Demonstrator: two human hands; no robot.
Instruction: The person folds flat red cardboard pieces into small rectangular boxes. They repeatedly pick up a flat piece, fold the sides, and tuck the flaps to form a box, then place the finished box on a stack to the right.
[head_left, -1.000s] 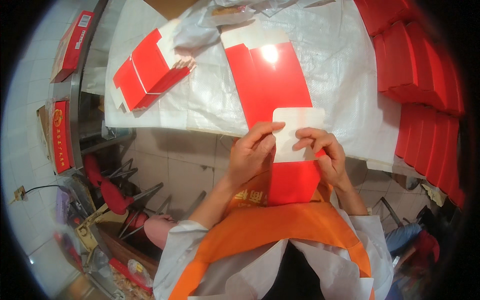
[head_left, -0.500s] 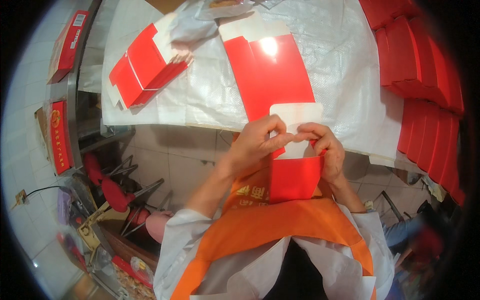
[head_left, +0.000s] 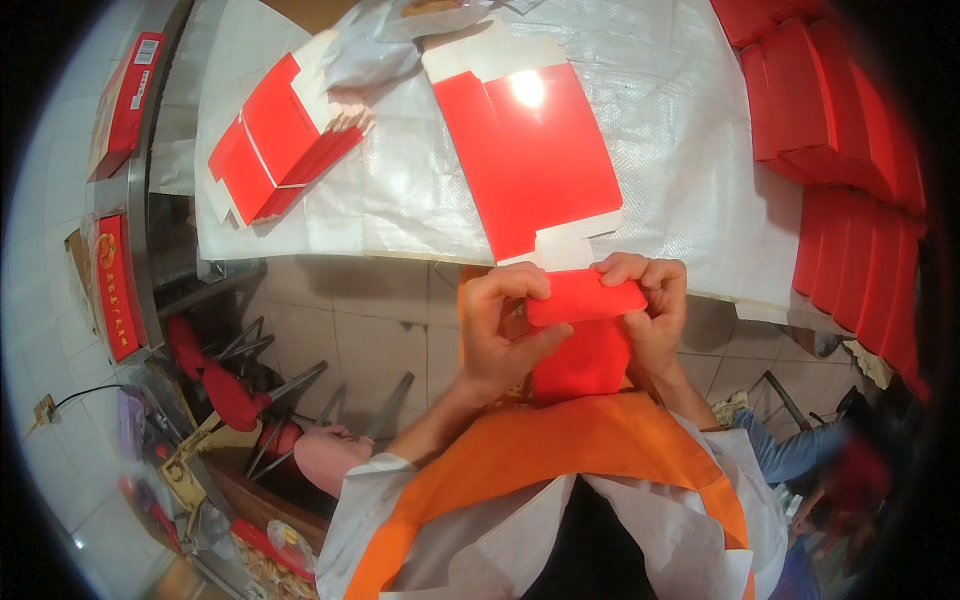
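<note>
A red cardboard box (head_left: 582, 362) stands upright against my orange apron, its top flap folded over toward me. My left hand (head_left: 508, 325) grips the flap's left side, the thumb on its near face and fingers along the top. At the right end, my right hand (head_left: 652, 305) pinches the same flap between thumb and fingers. Just beyond, a flat red box blank (head_left: 540, 150) with white flaps lies on the table. To its left sits a bundle of folded red blanks (head_left: 275, 135) tied with a white strap. The inside of the box is hidden.
White woven sheeting (head_left: 680, 130) covers the table. Stacked red boxes (head_left: 840, 110) line its right side. A grey plastic bag (head_left: 372, 48) lies at the back. Left stand a pink stool (head_left: 330, 452) and a shelf edge (head_left: 142, 230). Someone in jeans (head_left: 790, 450) is at lower right.
The box's flap, upright with its white inside showing before, is now folded down with its red face toward me. My hands have shifted from the middle to the flap's two ends.
</note>
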